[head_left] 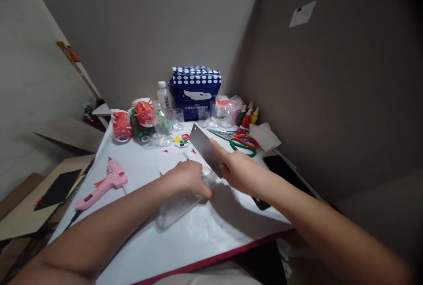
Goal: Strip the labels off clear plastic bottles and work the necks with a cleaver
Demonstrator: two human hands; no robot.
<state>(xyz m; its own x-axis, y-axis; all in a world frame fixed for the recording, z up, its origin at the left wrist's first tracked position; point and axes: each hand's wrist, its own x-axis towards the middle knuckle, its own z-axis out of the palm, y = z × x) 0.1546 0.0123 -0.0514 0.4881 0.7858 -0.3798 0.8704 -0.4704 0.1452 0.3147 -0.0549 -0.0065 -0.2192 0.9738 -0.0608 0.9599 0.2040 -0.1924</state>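
Note:
A clear plastic bottle (176, 209) lies on its side on the white-covered table (148, 249). My left hand (188, 178) is closed over the bottle's upper part and presses it down. My right hand (239, 171) grips the handle of a cleaver (206, 149), index finger stretched along the top of the blade. The steel blade stands on edge right beside the bottle's neck end, between my two hands.
A pink glue gun (102, 184) lies at the left. At the back stand painted red and green bottle crafts (137, 122), a water bottle (164, 95), a blue dotted bag (195, 89), clear cups, paint bottles (247, 115) and scissors (244, 142). A black phone (286, 171) lies right.

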